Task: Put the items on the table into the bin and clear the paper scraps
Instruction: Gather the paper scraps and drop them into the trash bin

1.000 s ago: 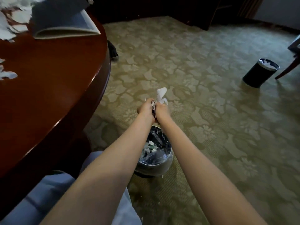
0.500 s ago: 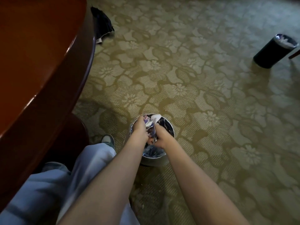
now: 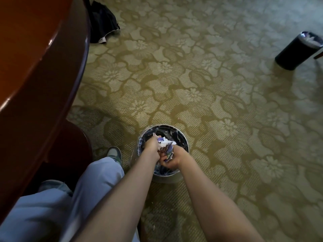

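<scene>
On the head camera I look down on an olive carpet (image 3: 201,88) with a floral pattern. A small round bin (image 3: 180,135) stands on it, near the polished red-brown table (image 3: 35,67) (only its curved edge shows). The left hand (image 3: 152,145) and right hand (image 3: 173,158) meet over the bin's mouth, fingers of both curled round one wad of paper scraps (image 3: 165,143). A second dark bin (image 3: 295,51) stands well apart at far right. A black bag (image 3: 103,23) lies on the carpet beside the table.

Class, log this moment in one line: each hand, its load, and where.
left hand: grips paper scraps | right hand: grips paper scraps | place: at mouth of bin, near table | release: not yet
</scene>
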A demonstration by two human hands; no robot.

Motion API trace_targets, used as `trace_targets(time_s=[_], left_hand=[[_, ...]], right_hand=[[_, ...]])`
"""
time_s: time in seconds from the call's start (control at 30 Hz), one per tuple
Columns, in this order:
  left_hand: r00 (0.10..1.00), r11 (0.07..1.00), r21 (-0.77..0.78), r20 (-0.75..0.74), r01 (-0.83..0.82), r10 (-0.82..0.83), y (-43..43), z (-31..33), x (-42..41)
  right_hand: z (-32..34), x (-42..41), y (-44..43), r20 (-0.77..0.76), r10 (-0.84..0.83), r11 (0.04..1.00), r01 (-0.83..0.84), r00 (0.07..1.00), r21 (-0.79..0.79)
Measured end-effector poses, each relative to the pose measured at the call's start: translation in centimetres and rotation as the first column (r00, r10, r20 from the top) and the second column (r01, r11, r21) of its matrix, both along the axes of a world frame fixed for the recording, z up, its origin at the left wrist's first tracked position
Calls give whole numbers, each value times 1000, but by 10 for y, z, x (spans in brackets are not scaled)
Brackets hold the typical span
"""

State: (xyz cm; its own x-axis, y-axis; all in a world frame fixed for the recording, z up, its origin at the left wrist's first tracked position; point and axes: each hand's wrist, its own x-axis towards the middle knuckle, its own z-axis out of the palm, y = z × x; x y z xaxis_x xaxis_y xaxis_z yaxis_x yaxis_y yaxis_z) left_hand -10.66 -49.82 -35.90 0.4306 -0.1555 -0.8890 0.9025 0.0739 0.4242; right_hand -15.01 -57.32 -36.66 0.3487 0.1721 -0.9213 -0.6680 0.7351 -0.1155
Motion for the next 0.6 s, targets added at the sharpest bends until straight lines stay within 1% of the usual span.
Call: trace_targets(time_s=[0.23,0.37,0.47,0.6], left_hand=[[995,993,61,7,101,-102,5,-8,3],[989,988,56,35,142,-144,7,0,1],[981,979,84,39,185,-189,8,8,-2],[979,977,80,30,199,-202,12,11,-3]], right_hand=[[-4,3,6,-45,-16,998,18,999,52],[-12,3,7,-66,-48,995,54,997,86],[-18,2,5,-97,-58,996,64,994,68],[-14,-1,5,-101,-78,994,85,992,69]])
